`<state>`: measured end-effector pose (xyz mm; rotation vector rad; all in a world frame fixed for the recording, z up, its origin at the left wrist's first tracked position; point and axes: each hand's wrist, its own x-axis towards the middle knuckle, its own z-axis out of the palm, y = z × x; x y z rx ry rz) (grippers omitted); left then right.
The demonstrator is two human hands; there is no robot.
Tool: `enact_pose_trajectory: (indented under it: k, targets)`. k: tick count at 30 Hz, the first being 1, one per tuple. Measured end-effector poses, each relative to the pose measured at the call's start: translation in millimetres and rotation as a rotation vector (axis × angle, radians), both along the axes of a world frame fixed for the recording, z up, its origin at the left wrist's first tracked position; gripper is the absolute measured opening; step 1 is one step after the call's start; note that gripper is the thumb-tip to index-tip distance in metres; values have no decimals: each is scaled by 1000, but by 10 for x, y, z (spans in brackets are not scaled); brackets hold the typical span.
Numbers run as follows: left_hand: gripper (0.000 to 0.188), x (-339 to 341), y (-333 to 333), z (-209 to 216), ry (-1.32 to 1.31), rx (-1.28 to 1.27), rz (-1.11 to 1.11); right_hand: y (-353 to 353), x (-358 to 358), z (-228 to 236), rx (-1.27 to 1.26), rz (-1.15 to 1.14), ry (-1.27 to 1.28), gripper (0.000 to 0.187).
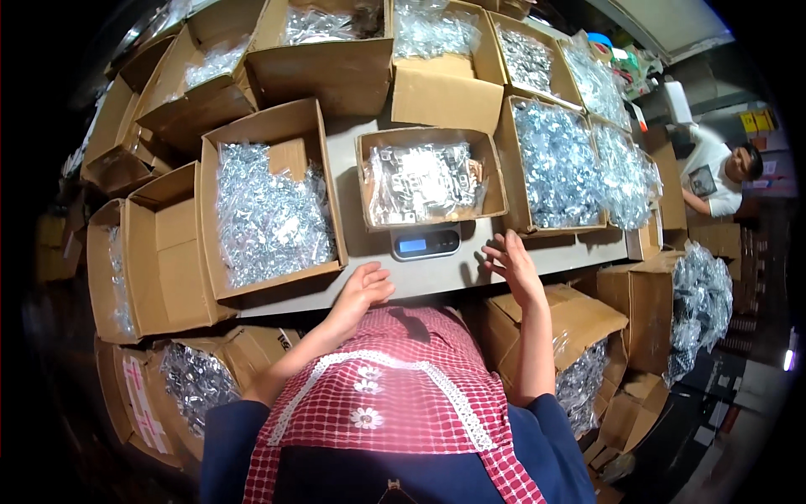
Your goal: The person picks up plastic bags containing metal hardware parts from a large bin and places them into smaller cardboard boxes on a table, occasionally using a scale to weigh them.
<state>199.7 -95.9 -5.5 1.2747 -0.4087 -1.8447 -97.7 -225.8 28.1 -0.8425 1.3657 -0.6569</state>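
Straight ahead, a small cardboard box (366, 181) of flat metal parts in clear plastic (424, 178) sits on a digital scale (437, 244) with a lit display. My left hand (363, 290) hovers at the table's front edge, left of the scale, its fingers loosely apart with nothing in them. On the other side, my right hand (512, 259) is raised just right of the scale, fingers spread and holding nothing. It is nearest to the front of a box of shiny small metal parts (554, 168). Neither hand visibly touches the small box.
To the left stands a large box of small metal pieces (273, 218), beside an open bare-bottomed box (172, 260). More part-filled boxes (323, 71) line the back. Below the table edge are boxes (197, 382) on both sides. At far right, a person (714, 176) wears a white shirt.
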Motion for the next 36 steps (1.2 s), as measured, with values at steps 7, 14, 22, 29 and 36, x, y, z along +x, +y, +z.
enact_pose_trajectory:
  k: [7, 14, 22, 29, 36]
  targets:
    - [83, -138, -231, 39, -300, -83, 225, -452, 63, -242, -37, 103, -5, 97]
    - [51, -199, -758, -9, -252, -136, 639, -729, 260, -279, -310, 123, 111, 49]
    - [26, -419, -797, 1401, -349, -328, 495, -710, -857, 803, -58, 269, -649, 80]
    - [47, -1477, -1959, 2195, -107, -480, 197, -1087, -1890, 1138, -72, -241, -870, 68]
    - [44, -1639, -2500, 1843, -166, -376, 132, -1512, -3025, 1424, -544, -714, -613, 66]
